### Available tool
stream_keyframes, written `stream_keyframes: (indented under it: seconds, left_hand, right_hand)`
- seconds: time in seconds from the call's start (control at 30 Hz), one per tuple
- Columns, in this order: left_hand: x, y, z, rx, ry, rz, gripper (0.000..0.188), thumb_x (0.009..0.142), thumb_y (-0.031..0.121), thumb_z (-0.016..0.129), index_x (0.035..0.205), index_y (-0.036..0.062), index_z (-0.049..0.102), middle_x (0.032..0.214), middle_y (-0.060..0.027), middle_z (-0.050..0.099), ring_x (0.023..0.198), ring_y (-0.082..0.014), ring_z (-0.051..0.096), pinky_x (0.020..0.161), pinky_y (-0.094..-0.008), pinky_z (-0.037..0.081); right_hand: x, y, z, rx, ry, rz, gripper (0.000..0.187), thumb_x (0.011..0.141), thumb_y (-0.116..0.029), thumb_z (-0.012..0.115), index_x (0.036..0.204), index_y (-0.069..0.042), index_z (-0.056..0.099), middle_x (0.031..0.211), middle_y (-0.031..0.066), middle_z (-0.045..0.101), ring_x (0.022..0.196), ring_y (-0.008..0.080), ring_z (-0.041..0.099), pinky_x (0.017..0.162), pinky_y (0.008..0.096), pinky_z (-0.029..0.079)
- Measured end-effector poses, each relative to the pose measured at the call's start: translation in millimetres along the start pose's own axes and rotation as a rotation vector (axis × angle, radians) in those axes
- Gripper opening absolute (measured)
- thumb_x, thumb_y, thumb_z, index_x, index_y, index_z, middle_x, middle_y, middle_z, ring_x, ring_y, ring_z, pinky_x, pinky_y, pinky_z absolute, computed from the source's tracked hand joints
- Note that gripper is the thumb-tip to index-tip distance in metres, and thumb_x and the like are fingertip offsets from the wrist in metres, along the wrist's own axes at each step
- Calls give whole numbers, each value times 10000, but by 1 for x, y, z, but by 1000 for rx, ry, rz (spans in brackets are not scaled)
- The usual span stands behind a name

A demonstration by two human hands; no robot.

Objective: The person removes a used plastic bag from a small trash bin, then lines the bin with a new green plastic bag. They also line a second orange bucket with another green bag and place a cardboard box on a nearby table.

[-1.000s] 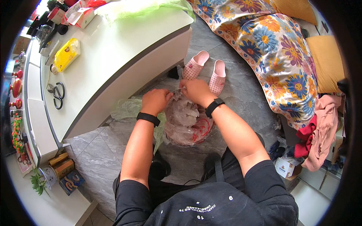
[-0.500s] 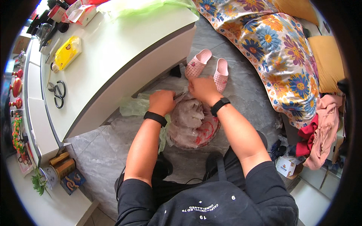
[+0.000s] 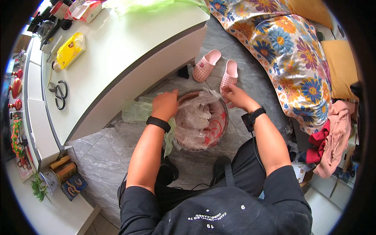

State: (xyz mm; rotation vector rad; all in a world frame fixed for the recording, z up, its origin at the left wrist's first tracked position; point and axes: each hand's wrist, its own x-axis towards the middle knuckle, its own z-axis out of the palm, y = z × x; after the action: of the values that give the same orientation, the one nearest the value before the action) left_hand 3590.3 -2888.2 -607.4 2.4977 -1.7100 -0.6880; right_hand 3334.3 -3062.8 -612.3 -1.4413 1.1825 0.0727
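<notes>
Here, plastic bag [image 3: 192, 118] between hands [image 3: 165, 105] [image 3: 239, 98]

Black-handled scissors [image 3: 57, 92] and a yellow pack [image 3: 69, 51] lie on a white table [image 3: 129, 43]. Pink slippers [image 3: 203, 70] stand on the grey floor [image 3: 105, 164] between the table and a flowered blanket [image 3: 290, 58]. A mustard cushion [image 3: 340, 66] sits beside the blanket, above a pink garment [image 3: 337, 133]. A green plant [image 3: 39, 190] shows at lower left

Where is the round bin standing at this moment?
In the head view, the round bin stands on the grey floor, near the picture's middle, between the left hand and right hand, just below the pink clogs.
</notes>
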Motion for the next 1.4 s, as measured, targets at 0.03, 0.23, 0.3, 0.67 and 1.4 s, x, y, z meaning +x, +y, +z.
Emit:
stream_keyframes:
  seconds: [0.03, 0.23, 0.3, 0.67, 1.4]
  left_hand:
    - [-1, 0, 0, 2, -8, 0, 235, 868, 169, 651, 1084, 90, 606, 918, -182, 715, 868, -390, 701, 741, -489, 561]
    - [-8, 8, 9, 113, 40, -11, 270, 867, 117, 624, 1111, 48, 532, 880, -200, 706, 841, -387, 706, 698, -490, 570]
    - [-8, 10, 11, 73, 69, -2, 229, 902, 173, 600, 1082, 64, 509, 866, -220, 696, 796, -441, 684, 674, -536, 548]
    - [-10, 9, -4, -7, 119, 60, 205, 919, 243, 572, 1054, 87, 563, 959, -184, 700, 888, -416, 667, 730, -538, 531]
    - [-5, -35, -21, -783, -443, 248, 265, 1007, 217, 549, 1187, 34, 611, 1044, -90, 671, 1010, -187, 597, 924, -322, 450]
  right_hand:
    - [-7, 2, 3, -180, 19, -112, 278, 929, -288, 666, 1010, -22, 664, 871, 112, 690, 823, 208, 670, 723, 374, 537]
    - [-27, -2, 26, -759, 237, -362, 187, 822, -138, 646, 961, -13, 638, 942, 219, 693, 881, 440, 657, 763, 508, 528]
    - [-28, -8, 34, -849, 312, -319, 171, 828, -133, 636, 966, -31, 630, 928, 210, 693, 876, 426, 665, 761, 515, 526]
    - [-35, -11, 16, -416, 239, -370, 239, 846, -110, 694, 1064, -29, 640, 842, 147, 694, 787, 303, 687, 704, 416, 543]
    - [-18, -29, -13, -533, -449, -476, 438, 893, -106, 596, 1329, -60, 580, 1245, 158, 642, 1119, 271, 618, 954, 371, 481]
